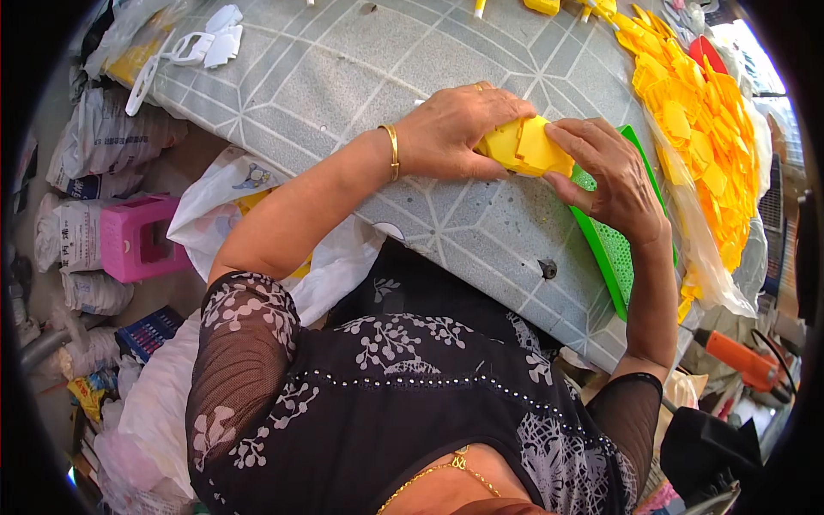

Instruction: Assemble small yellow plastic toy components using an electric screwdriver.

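Both of my hands are closed around a yellow plastic part [525,146] above the grey patterned table. My left hand [459,133] grips its left end, thumb below and fingers over the top. On the other end, my right hand [611,176] pinches it between thumb and fingers. A flat piece lies against the part's front; my fingers hide how the pieces meet. Under my right hand and forearm stands a green perforated tray [615,257], partly covered by them. A large heap of yellow plastic pieces [704,154] lies to the right of the tray.
White plastic parts [210,43] lie at the table's far left. More yellow parts [542,6] sit at the far edge. A pink stool [142,240] and bagged goods [112,142] stand on the floor at left. An orange-handled tool [740,360] is at lower right.
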`<state>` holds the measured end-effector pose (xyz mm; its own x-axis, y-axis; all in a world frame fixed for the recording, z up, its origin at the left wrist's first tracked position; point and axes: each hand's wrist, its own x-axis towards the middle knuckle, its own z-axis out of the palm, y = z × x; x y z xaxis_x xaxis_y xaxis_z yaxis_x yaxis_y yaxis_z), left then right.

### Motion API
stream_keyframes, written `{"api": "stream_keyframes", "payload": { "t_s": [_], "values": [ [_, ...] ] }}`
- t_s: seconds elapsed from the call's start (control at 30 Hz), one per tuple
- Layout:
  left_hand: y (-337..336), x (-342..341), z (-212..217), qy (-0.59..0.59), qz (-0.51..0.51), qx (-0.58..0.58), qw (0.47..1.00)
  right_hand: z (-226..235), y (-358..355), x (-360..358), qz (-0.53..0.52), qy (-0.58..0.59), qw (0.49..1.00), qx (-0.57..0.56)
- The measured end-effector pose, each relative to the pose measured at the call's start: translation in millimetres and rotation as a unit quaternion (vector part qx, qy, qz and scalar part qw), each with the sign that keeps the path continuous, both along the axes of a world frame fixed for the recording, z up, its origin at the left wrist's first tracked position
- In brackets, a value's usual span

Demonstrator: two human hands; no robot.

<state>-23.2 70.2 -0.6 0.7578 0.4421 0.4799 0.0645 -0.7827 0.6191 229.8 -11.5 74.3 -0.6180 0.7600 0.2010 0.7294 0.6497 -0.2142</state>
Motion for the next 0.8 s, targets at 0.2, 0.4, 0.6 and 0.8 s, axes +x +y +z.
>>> {"api": "stream_keyframes", "payload": {
  "t_s": [0.2, 0.4, 0.6, 0.8],
  "values": [
    [0, 0, -1, 0.001, -0.003, 0.004, 1.0, -2, -1, 4, -0.007, -0.011, 1.0, 0.0],
    [0, 2, -3, -0.009, 0.006, 0.017, 1.0, -6, -2, 0, -0.011, -0.01, 1.0, -0.018],
    [0, 1, -3, -0.002, 0.009, -0.006, 1.0, -8, -3, 1, -0.002, -0.005, 1.0, -0.017],
    [0, 0, -5, -0.001, 0.011, 0.001, 1.0, -9, -3, 1, 0.01, 0.002, 1.0, -0.006]
  ]
}}
